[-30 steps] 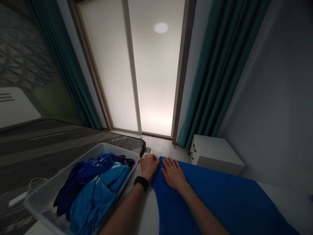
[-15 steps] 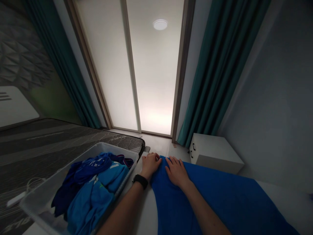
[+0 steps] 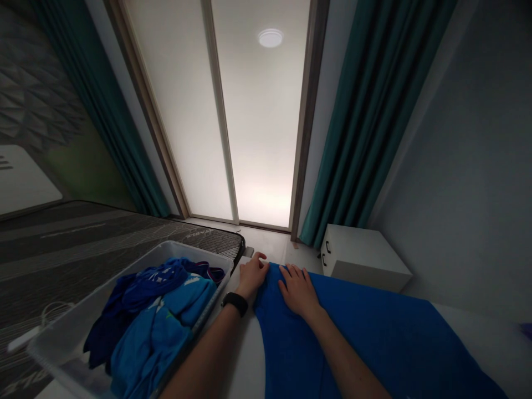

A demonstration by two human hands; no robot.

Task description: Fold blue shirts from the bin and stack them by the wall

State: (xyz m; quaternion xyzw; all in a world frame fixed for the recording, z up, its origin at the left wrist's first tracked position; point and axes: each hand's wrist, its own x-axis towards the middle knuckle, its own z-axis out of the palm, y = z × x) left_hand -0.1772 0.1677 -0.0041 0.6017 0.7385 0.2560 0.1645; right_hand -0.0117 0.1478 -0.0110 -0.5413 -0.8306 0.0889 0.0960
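A blue garment (image 3: 374, 327) lies spread flat on a white surface (image 3: 245, 354). My right hand (image 3: 298, 288) rests palm down on its far left part, fingers stretched out and pressing on the cloth. Beside the garment's far left corner is my left hand (image 3: 251, 277), wearing a black watch. Its fingers are loosely bent, with the thumb and index finger apart; the thumb is close to the cloth edge. Left of my arm, a white plastic basket (image 3: 62, 368) holds crumpled dark blue and lighter blue clothes (image 3: 153, 321).
A dark grey mattress (image 3: 137, 224) stretches along the left behind the basket. Beyond the surface stands a low white cabinet (image 3: 369, 249) with black handles. Frosted sliding doors (image 3: 261, 138) are ahead, between teal curtains (image 3: 369, 127). A pale cable (image 3: 54, 307) lies beside the basket.
My left hand has shifted slightly left off the garment's corner, its index finger lifting. My right hand stays flat on the cloth. The view has moved a little.
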